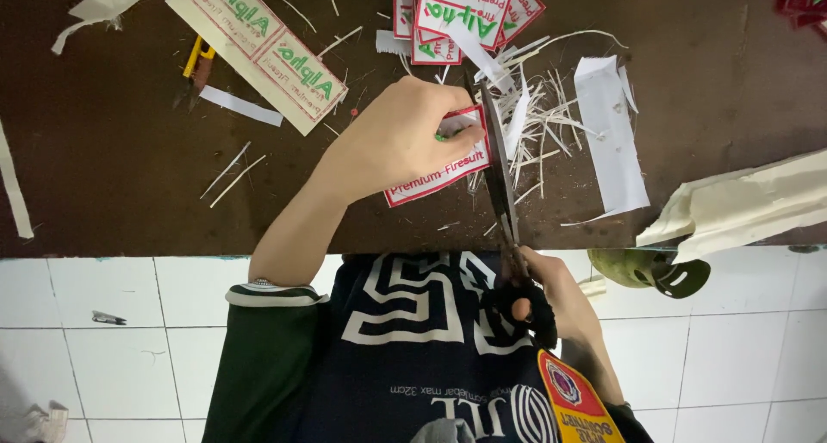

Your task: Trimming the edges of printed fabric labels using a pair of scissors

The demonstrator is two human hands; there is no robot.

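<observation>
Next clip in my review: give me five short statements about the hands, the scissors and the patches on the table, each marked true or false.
1. The right hand holds the scissors. True.
2. The left hand rests on a red-bordered white patch. True.
3. The scissors lie unused on the dark table. False: their blades run along the patch's edge, handles gripped.
4. Thin white offcuts lie right of the blades. True.
5. The strip of two joined patches is under the left hand. False: it lies apart, at upper left.
</observation>
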